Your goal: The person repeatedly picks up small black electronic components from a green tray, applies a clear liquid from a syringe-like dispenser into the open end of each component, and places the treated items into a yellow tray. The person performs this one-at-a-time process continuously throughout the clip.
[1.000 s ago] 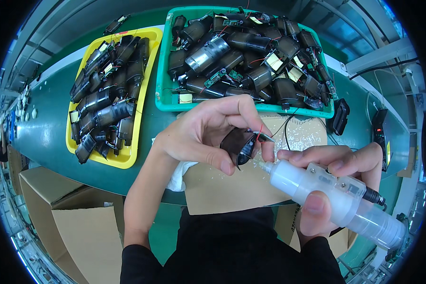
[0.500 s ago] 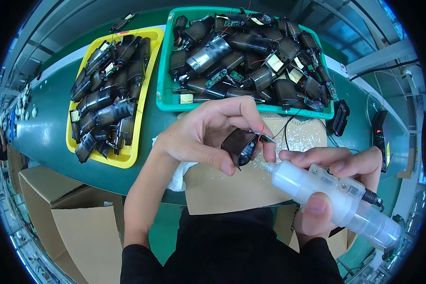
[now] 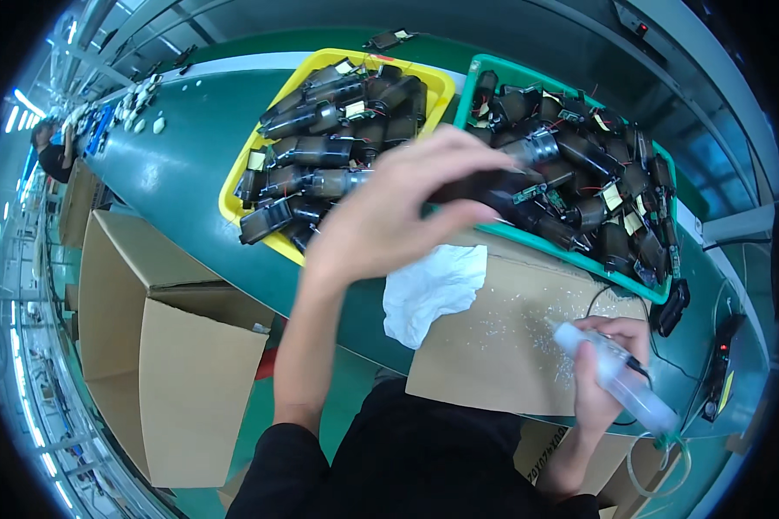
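The left hand [image 3: 389, 216] is raised over the gap between the two trays, its fingers [image 3: 459, 151] closed on a dark part [image 3: 485, 186] that is blurred and partly hidden behind them. The right hand [image 3: 606, 381] rests low at the near edge of a cardboard sheet [image 3: 493, 346], its fingers wrapped round a clear glue tool [image 3: 614, 376] whose tip lies on the sheet. A white cloth [image 3: 433, 290] lies crumpled on the sheet's left corner, just below the left hand. The yellow tray [image 3: 234, 208] and the green tray [image 3: 467, 86] sit side by side on the green worktop [image 3: 173, 164], both heaped with dark parts. An open box [image 3: 164, 346] stands left of the forearm.
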`<state>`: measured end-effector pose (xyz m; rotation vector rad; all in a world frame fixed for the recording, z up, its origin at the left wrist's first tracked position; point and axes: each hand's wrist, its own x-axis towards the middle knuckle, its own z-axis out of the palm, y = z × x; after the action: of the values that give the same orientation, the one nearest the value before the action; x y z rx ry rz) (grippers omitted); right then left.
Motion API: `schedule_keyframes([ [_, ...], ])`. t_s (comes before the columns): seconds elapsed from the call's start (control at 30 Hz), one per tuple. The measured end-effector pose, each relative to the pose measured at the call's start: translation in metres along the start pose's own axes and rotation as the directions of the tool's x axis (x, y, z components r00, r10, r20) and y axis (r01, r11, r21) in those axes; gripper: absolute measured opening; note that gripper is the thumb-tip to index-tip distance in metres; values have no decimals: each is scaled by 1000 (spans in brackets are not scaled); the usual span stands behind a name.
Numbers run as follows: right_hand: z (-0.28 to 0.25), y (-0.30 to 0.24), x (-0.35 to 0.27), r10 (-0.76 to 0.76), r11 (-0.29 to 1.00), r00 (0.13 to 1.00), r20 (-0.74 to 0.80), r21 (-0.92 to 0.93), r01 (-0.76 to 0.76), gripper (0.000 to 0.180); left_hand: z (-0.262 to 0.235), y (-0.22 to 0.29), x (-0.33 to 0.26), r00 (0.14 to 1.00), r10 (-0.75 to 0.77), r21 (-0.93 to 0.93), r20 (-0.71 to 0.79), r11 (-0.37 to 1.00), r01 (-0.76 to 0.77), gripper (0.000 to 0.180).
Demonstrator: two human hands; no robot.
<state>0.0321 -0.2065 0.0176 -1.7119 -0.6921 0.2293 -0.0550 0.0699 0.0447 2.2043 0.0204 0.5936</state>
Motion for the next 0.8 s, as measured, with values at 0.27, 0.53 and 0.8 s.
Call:
schedule_keyframes([
  [0.27, -3, 26, -7, 193, 979, 981, -2, -68, -193, 24, -90, -39, -67, 905, -290, 453, -311, 792, 409, 34],
  [0.53, -5, 23, -7, 198, 977, 980, -28, -69, -200, 25, -39, -36, 9, 989, -8, 550, -150, 830, 90, 28],
  [0.8, -3, 19, -14, 168, 979, 985, -28, -111, -170, 24, 9, -117, 135, 981, 40, 706, -192, 700, 109, 32],
])
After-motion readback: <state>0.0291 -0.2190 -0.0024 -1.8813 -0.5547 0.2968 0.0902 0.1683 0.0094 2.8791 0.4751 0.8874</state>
